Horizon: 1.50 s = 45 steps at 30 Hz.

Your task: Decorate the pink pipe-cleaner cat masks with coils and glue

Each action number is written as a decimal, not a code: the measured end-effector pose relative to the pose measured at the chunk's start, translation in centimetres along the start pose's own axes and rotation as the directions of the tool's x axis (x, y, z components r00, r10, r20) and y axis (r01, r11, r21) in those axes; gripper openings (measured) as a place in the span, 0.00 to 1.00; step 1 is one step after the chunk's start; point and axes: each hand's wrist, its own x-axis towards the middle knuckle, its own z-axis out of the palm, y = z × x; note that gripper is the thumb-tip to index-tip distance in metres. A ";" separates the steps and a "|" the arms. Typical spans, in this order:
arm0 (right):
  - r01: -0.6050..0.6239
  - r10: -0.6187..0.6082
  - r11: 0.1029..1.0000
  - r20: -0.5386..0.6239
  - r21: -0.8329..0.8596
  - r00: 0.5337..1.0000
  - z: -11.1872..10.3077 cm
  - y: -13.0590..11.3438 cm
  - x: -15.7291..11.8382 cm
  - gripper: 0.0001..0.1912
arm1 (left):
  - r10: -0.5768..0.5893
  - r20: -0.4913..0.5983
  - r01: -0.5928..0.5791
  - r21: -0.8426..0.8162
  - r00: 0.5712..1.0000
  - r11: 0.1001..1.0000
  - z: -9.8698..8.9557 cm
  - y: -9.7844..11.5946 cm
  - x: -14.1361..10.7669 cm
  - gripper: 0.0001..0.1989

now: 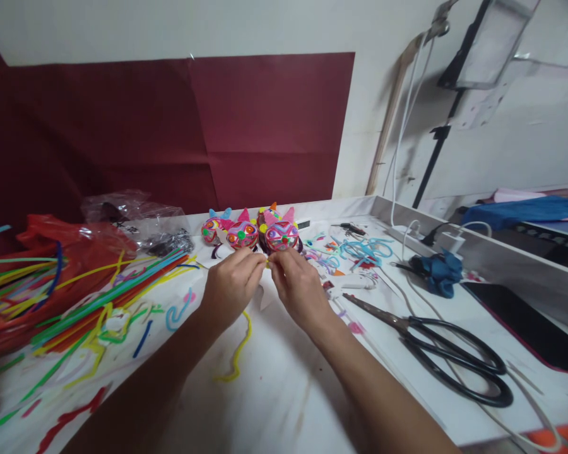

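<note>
Both hands meet at the middle of the table, fingertips almost touching. My left hand is closed in a pinch on a yellow pipe cleaner, whose wavy length hangs down below the palm. My right hand pinches too, against a small bit of yellow that shows between the fingertips. A white pointed scrap sticks out beneath the fingers. Just beyond the hands stand colourful animal-face figures with felt ears: a blue-eared one, a pink-eared one and another pink-eared one.
Large black-handled scissors lie at right, near a black phone-like slab and white cables. Bundled pipe cleaners and a red plastic bag fill the left. Blue yarn-like scraps lie behind; a raised rim edges the table.
</note>
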 end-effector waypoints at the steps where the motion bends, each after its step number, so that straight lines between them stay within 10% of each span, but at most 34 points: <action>1: 0.000 0.000 1.000 0.004 -0.001 1.000 0.0 0.0 0.0 0.14 | 0.005 -0.010 -0.005 -0.011 1.000 1.000 0.0 -0.1 0.0 0.14; 11: -0.137 0.166 0.961 -0.106 0.238 0.980 0.4 -0.9 0.1 0.09 | -0.183 -0.034 0.175 -0.162 0.982 0.971 0.0 0.7 0.0 0.09; 19: -0.318 0.432 0.810 -0.136 0.492 0.891 1.6 -2.2 -0.3 0.10 | -0.465 0.070 0.438 -0.479 0.883 0.761 0.3 2.0 0.5 0.08; 31: -0.346 0.573 0.656 -0.144 0.670 0.807 2.3 -2.4 -0.2 0.13 | -0.477 0.080 0.443 -0.530 0.875 0.723 0.7 2.3 0.1 0.11; 37: -0.298 0.458 0.727 -0.113 0.619 0.882 2.2 -1.5 -0.4 0.11 | -0.273 -0.076 0.238 -0.309 0.959 0.921 0.3 1.5 0.2 0.10; 41: -0.075 0.126 0.949 -0.150 0.306 0.981 1.2 -0.2 -0.3 0.09 | -0.019 -0.124 0.011 -0.063 0.992 0.998 0.1 0.5 0.0 0.12; 45: 0.130 -0.121 0.990 -0.146 0.051 0.982 0.1 0.4 -0.1 0.13 | 0.114 -0.093 -0.105 0.093 0.989 0.990 -0.1 0.1 0.0 0.14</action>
